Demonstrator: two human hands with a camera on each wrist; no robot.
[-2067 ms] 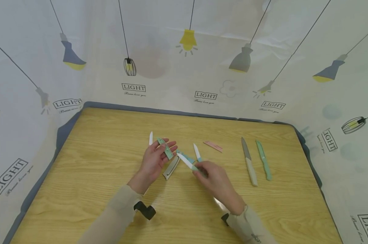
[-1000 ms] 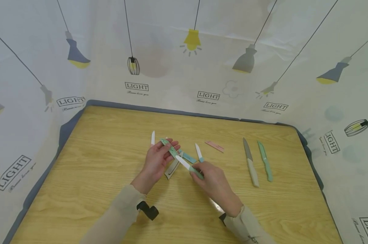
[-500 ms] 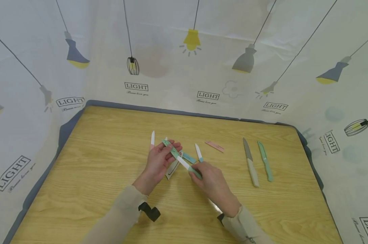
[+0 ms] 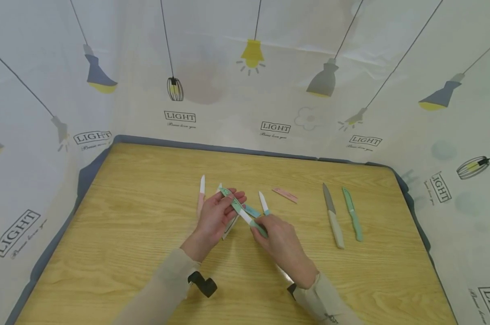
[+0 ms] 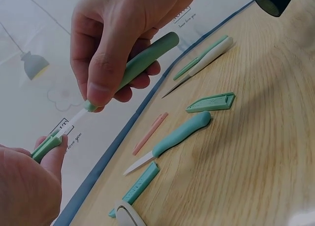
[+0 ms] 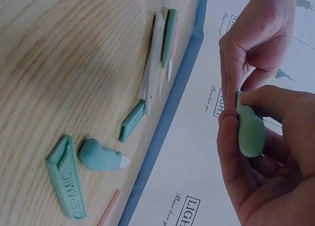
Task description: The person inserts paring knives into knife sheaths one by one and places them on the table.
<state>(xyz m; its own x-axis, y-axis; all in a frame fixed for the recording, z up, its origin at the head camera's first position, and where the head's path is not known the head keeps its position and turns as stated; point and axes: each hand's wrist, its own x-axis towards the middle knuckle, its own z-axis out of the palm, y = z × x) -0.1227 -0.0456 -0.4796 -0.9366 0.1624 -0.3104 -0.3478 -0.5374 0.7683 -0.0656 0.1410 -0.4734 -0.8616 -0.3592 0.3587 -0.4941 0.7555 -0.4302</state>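
My left hand [image 4: 213, 216] holds a green knife sheath [image 4: 231, 198] between thumb and fingers, raised over the table. My right hand [image 4: 283, 241] grips the green handle [image 5: 150, 58] of a small knife, thumb along its side. That knife's white blade [image 5: 74, 120] sits partly inside the sheath, with a stretch still showing between the hands. Below them lie a blue-handled knife [image 5: 182, 132], a blue sheath [image 5: 140, 184] and a cream sheath [image 4: 228, 228], partly covered by the left hand. A pink-handled knife [image 4: 202, 194] lies beside the left hand.
To the right, a cream-handled knife [image 4: 333, 216] with a grey blade lies near a green knife [image 4: 352, 214]. A pink sheath [image 4: 284, 195] is farther back. Another teal sheath [image 6: 66, 179], marked CERAMIC, lies below the right hand. A printed curtain surrounds the wooden table [image 4: 127, 216].
The green-handled knife and its sheath were apart at first. The blade has since slid partway into the sheath, and the hands have drawn closer together.
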